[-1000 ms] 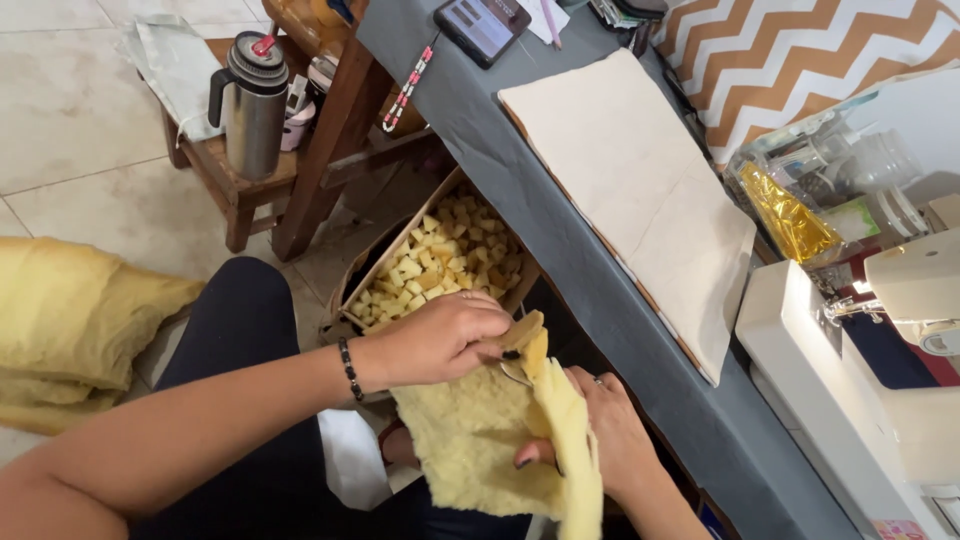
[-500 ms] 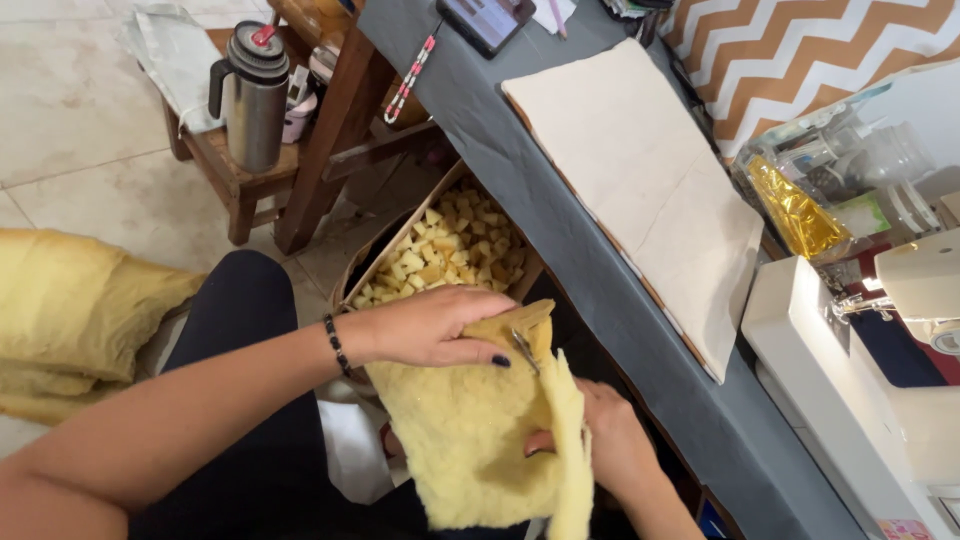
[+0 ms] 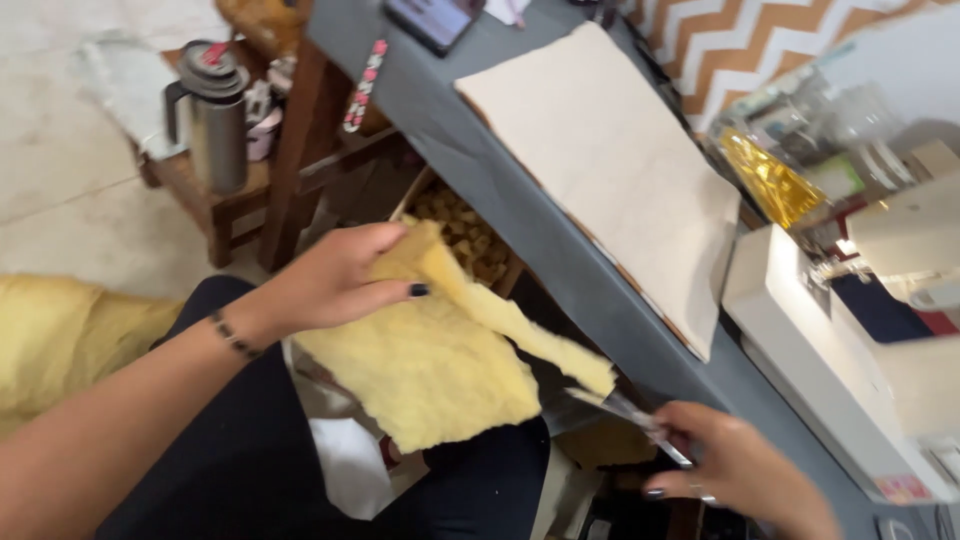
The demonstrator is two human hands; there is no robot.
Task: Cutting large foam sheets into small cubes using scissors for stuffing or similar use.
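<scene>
My left hand grips the upper edge of a ragged sheet of yellow foam held over my lap. A long narrow strip of the same foam hangs partly cut away along its right side. My right hand is low at the right, closed on a pair of scissors whose blades point at the strip's lower end. Under the table edge stands a cardboard box of small yellow foam cubes, partly hidden by the foam sheet.
A grey table runs diagonally with a beige cloth panel and a phone on it. A white sewing machine stands at the right. A steel thermos sits on a wooden stool, and more yellow foam lies at left.
My left hand has lifted the foam sheet up and to the right. My right hand has pulled away down to the right with the scissors, and a long strip now hangs loose.
</scene>
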